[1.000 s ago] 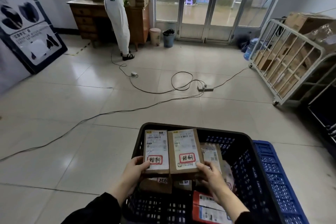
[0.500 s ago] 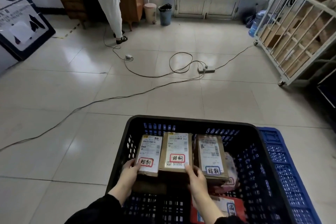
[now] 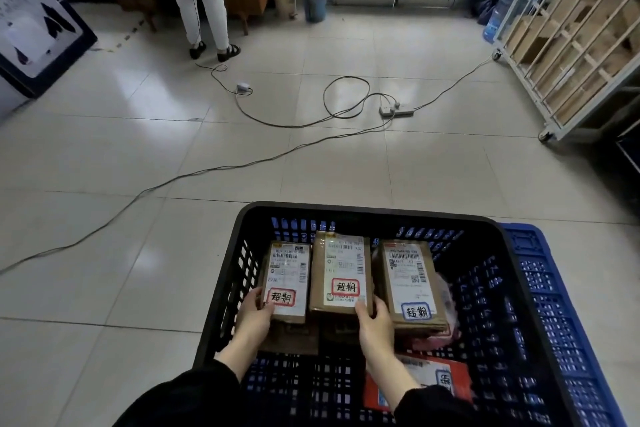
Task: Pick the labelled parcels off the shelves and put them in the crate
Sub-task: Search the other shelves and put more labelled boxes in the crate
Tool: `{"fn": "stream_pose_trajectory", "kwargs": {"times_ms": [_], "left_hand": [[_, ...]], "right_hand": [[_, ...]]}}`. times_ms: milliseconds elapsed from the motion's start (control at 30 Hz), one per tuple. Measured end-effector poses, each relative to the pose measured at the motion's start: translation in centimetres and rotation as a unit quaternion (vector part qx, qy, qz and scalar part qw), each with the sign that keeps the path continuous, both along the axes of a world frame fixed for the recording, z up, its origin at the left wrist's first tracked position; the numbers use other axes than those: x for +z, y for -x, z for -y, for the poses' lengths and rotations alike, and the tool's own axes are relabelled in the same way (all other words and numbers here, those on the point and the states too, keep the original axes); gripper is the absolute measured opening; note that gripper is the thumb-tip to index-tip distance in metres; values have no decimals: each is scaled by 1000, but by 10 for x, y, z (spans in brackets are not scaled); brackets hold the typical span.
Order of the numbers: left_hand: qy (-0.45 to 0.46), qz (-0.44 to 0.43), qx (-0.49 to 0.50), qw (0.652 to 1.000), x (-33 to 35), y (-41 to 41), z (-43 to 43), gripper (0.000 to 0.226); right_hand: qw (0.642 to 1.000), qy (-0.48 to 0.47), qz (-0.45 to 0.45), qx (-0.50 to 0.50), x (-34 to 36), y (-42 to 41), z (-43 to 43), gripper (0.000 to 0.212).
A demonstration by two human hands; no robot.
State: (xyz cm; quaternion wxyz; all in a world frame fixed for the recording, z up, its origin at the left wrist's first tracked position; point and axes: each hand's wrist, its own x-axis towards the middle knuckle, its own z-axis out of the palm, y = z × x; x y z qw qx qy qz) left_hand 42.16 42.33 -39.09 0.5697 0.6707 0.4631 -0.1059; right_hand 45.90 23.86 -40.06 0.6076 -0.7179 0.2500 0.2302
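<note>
- In the head view, the left grip [image 3: 256,317] is clamping the near end of the left parcel [image 3: 285,281], with the thumb lying on the white label and the other fingers tucked out of sight beneath.
- The right grip [image 3: 375,326] is pinching the near right corner of the middle parcel [image 3: 341,274] in the same way, thumb on top.
- Both parcels are sitting low inside the black crate [image 3: 363,211], side by side and touching. They are lying over darker cartons, and I cannot tell whether their weight is already resting there.
- A third carton, the blue-stamped parcel [image 3: 412,284], is lying just beside the middle one, leaning on a pink soft bag [image 3: 448,329]. A red parcel [image 3: 426,381] is lying nearer the wearer.
- The held parcels are looking like small, stiff cardboard boxes, probably light, since one hand is managing each.
- Their glossy labels are likely giving the thumbs less purchase than bare card would. Taking them by a short end, thumb over and fingers under, is looking sound.
- Both forearms are reaching forward and down over the near rim, dark sleeves pulled to the wrists, palms turning inward towards each other.
- A blue crate [image 3: 540,288] is standing against the black one's right side.
</note>
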Motion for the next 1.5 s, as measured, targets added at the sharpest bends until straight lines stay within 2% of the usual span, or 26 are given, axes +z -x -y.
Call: {"fn": "stream_pose_trajectory", "kwargs": {"times_ms": [133, 267, 500, 600, 667, 767, 900, 1167, 1367, 1500], "left_hand": [[-14, 2, -16, 1000, 4, 0, 0, 41], [-33, 20, -31, 999, 19, 2, 5, 46], [-102, 68, -146, 982, 43, 7, 4, 32], [-152, 68, -210, 964, 56, 5, 5, 61], [-181, 80, -245, 949, 83, 5, 12, 64], [-226, 106, -294, 923, 112, 0, 23, 64], [-281, 139, -373, 874, 137, -6, 42, 62], [-356, 170, -507, 766, 171, -1, 107, 72], [-335, 192, -586, 712, 187, 32, 178, 68], [-317, 219, -629, 675, 205, 64, 226, 71]], "right_hand": [[1000, 14, 22, 8, 1, 0, 0, 42], [998, 27, 43, 32, 9, 5, 0, 55], [988, 89, 98, 79, 46, 16, 10, 56], [971, 152, 134, 127, 69, 20, 22, 56], [954, 201, 156, 159, 85, 22, 33, 58], [933, 252, 177, 187, 106, 24, 53, 60], [908, 302, 207, 205, 132, 29, 80, 57], [862, 408, 218, 207, 167, 67, 138, 63], [848, 461, 194, 173, 186, 133, 190, 65], [851, 480, 183, 109, 203, 195, 228, 65]]}}
